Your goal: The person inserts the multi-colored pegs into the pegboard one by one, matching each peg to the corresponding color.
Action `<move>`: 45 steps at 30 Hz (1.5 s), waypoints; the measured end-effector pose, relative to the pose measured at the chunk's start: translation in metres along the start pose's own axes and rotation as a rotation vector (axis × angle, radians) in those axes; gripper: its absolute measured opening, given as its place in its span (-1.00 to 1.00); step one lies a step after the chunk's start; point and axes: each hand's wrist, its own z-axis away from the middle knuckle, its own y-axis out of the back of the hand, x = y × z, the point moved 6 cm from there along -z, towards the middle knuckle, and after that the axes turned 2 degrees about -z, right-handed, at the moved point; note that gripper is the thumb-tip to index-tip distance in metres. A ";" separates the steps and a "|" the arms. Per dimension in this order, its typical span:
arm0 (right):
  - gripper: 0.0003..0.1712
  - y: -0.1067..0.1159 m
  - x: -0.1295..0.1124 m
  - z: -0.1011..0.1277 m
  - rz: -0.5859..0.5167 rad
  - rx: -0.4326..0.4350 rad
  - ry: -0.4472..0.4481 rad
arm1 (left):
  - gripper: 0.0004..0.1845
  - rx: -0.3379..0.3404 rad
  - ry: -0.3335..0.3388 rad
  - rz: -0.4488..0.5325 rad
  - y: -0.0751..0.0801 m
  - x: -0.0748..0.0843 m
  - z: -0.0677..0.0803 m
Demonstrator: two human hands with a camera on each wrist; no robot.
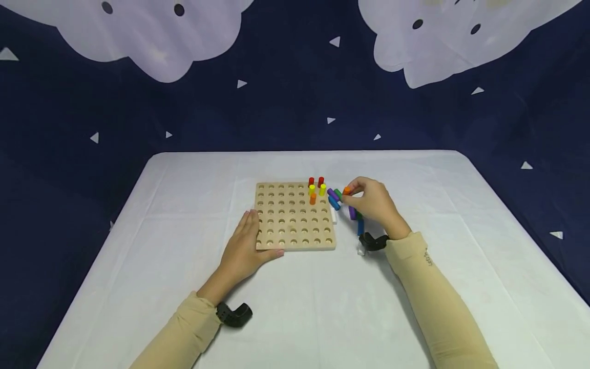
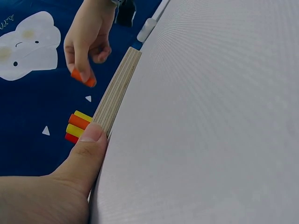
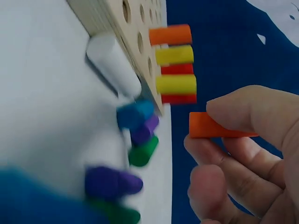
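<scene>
A wooden pegboard (image 1: 295, 218) with rows of round holes lies on the white table (image 1: 138, 266). Red (image 1: 311, 181), yellow (image 1: 322, 189) and orange (image 1: 313, 198) pegs stand in its far right corner. My left hand (image 1: 243, 247) rests flat against the board's near left edge, thumb (image 2: 91, 140) on the edge. My right hand (image 1: 374, 203) hovers just right of the board and pinches an orange peg (image 3: 210, 127), also visible as the orange peg (image 1: 346, 190). Loose blue, purple and green pegs (image 1: 335, 199) lie beside the board under that hand.
A white peg (image 3: 114, 65) lies against the board's right side. More loose pegs (image 1: 357, 220) lie by my right wrist. A dark blue backdrop with white clouds (image 1: 152, 36) rises behind the table.
</scene>
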 end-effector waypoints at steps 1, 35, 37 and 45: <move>-0.75 -0.004 -0.002 -0.002 -0.010 -0.007 0.003 | 0.35 -0.001 0.001 0.001 0.000 -0.001 0.000; -0.77 -0.039 -0.024 -0.019 0.038 -0.023 0.078 | 0.36 0.003 -0.005 0.003 0.000 -0.002 0.001; -0.77 -0.040 -0.025 -0.019 0.034 -0.038 0.086 | 0.36 0.002 -0.002 0.000 0.000 -0.002 0.000; -0.76 -0.043 -0.023 -0.018 0.087 -0.065 0.086 | 0.36 -0.010 0.002 0.005 0.001 -0.002 0.000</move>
